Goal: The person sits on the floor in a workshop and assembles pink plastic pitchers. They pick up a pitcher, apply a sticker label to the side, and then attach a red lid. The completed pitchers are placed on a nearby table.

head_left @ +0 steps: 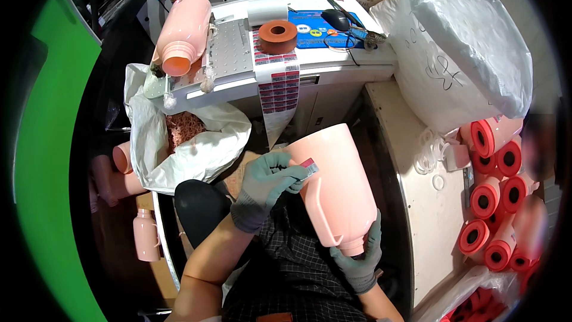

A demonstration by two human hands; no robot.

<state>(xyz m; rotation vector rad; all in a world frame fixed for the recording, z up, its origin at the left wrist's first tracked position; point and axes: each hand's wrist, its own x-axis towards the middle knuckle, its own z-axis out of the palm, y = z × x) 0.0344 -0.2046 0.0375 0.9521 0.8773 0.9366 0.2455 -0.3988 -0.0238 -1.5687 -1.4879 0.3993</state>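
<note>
A large pink plastic jug (pixel 347 179) with a moulded handle lies tilted across my lap, its neck toward me and its base pointing away. My right hand (pixel 361 260), in a grey-green glove, is closed round the jug near its neck. In my gloved left hand (pixel 271 183), a small red-and-white sticker (pixel 310 167) is pinched between thumb and fingers. The sticker is right against or just over the jug's side, above the handle; I cannot tell whether it touches.
A white machine table ahead bears another pink jug (pixel 183 30), a brown tape roll (pixel 277 36), a hanging label strip (pixel 279 89) and a mouse (pixel 335 20). A white sack (pixel 223 128) holds pink shavings. At right stand a big white bag (pixel 441 65) and several pink-red pieces (pixel 483 200).
</note>
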